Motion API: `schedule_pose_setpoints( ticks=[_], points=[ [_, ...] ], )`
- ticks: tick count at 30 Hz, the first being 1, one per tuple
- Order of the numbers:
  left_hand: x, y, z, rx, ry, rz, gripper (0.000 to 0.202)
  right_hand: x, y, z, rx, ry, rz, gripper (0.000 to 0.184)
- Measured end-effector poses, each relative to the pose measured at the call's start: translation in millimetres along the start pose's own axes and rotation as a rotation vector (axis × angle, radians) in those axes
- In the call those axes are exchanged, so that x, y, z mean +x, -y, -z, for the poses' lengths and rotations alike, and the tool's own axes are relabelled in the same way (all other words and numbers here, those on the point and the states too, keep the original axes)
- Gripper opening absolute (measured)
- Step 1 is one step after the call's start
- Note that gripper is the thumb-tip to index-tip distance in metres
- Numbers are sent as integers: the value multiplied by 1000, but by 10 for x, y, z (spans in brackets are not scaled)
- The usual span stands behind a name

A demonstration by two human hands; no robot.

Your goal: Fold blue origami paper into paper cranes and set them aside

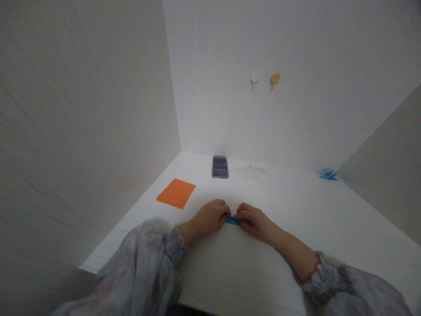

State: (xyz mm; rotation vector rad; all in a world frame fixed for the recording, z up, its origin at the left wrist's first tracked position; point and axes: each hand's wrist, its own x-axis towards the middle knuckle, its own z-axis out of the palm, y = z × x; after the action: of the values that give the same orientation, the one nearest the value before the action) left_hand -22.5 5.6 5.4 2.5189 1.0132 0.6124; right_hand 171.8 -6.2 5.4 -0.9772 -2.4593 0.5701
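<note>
A small piece of folded blue paper (233,220) lies low over the white table, between my two hands. My left hand (215,216) pinches its left end with curled fingers. At the other end, my right hand (251,219) has its fingers closed on the paper. Most of the fold is hidden behind the fingertips. To the left of my left hand lies a square stack of orange paper (176,193) with a yellowish edge.
A dark blurred object (220,167) stands near the back wall. Several blue folded paper pieces (328,174) sit in the far right corner. White (254,79) and yellow (275,79) hooks are on the back wall. Side walls enclose the table (296,197).
</note>
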Motion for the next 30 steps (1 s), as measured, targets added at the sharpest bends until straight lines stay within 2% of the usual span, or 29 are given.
schedule_pose_setpoints(
  ticks=[6, 14, 20, 24, 30],
  points=[
    [-1, 18, -19, 8, -19, -11, 15, 12, -21, -28, -18, -33, -8, 14],
    [11, 14, -33, 51, -15, 0, 15, 54, -3, -115, -1, -104, -107, 13],
    [-21, -45, 12, 112, -74, 2, 14, 66, 24, -141, -11, -102, -241, 14],
    [-50, -75, 44, 149, -16, -42, 15, 93, 80, -149, 21, -132, -335, 11],
    [-50, -36, 39, 122, 54, -122, 22, 77, 46, -131, 88, -92, -295, 17]
  ],
)
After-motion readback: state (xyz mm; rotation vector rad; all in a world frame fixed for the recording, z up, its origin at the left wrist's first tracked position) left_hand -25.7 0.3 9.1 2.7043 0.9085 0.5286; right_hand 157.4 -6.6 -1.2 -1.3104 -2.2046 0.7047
